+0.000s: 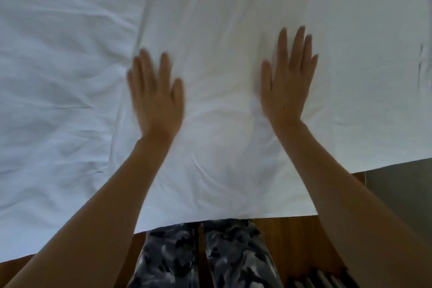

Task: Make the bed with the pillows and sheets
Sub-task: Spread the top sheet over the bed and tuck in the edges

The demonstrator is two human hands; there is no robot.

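White cotton lies spread across the bed as a person presses the left hand (156, 96) and right hand (288, 82), fingers straight and flat with no grip closed on anything, onto the top sheet (233, 30), apparently smoothing creases toward its left edge over the under sheet (58, 65).

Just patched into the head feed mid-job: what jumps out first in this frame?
Two bare hands lie flat, fingers straight, on a white top sheet across the middle of the view: the left hand near that sheet's left edge, the right hand further right. Left of that edge, the under sheet shows bluish and creased. At the bottom, camouflage-patterned trousers stand over a wooden floor.
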